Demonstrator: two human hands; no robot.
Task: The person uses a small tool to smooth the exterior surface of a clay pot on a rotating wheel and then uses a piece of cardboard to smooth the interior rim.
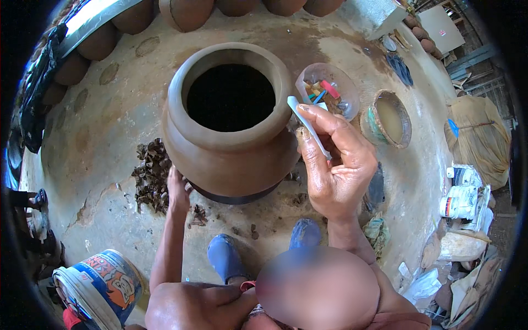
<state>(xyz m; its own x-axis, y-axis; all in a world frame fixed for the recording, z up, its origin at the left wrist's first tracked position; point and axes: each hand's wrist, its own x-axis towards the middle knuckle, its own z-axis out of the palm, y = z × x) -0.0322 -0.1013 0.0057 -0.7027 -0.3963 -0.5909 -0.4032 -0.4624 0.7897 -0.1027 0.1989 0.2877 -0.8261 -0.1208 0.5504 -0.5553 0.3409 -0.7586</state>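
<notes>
A large brown clay pot (231, 159) with a wide rounded rim and dark mouth stands before me on a dark low base (234, 197). My right hand (344, 165) is raised by the rim's right side, pinching a thin, slightly curved white strip (306, 122) between thumb and fingers. Its upper end is close to the rim; whether they touch I cannot tell. Low on the pot's left side, my left hand (177, 190) reaches up with fingers extended along the wall, partly out of sight. A heap of dark clay scraps (152, 176) lies beside it.
Right of the pot are a clear plastic bowl (352, 88) of small tools and a tub (391, 120) of murky water. A white and blue bucket (102, 286) stands lower left. Round clay pots (187, 12) line the far edge. My blue shoes (225, 256) are below the pot.
</notes>
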